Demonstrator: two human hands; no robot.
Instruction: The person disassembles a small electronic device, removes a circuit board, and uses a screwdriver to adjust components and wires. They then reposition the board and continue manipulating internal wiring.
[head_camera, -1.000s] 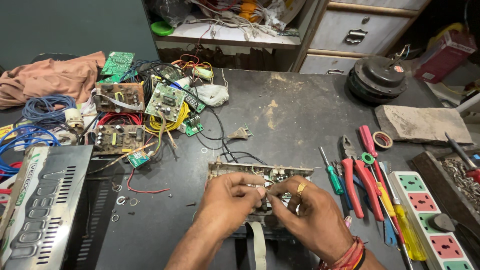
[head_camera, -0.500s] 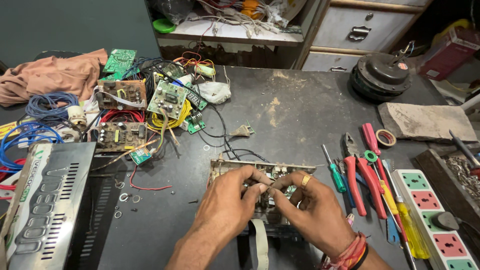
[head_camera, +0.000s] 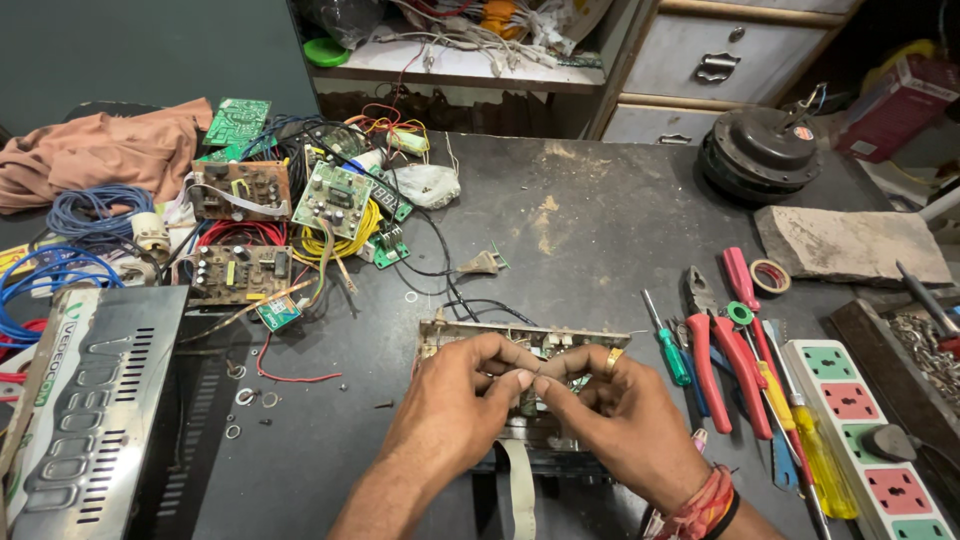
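Observation:
A metal-framed circuit module (head_camera: 441, 334) lies on the dark table (head_camera: 600, 230) near its front edge, with a pale flat ribbon cable (head_camera: 518, 490) hanging from it toward me. My left hand (head_camera: 455, 405) and my right hand (head_camera: 610, 415) meet over the module, fingertips pinched together on a small part of it that I cannot make out. A gold ring sits on a right-hand finger, and red thread bands circle the right wrist. Black wires (head_camera: 470, 300) run from the module toward the boards at the back left.
Several circuit boards (head_camera: 330, 200) and coloured wires pile at the back left, beside a silver vented cover (head_camera: 85, 400). Pliers (head_camera: 715, 350), screwdrivers (head_camera: 665, 340), a tape roll (head_camera: 770, 276) and a power strip (head_camera: 865, 440) lie right. A black round motor (head_camera: 760, 155) and a stone slab (head_camera: 850, 245) sit behind.
Both hands have drawn closer together over the module, the fingertips now touching in a pinch. The view shifted slightly; nothing else on the table moved.

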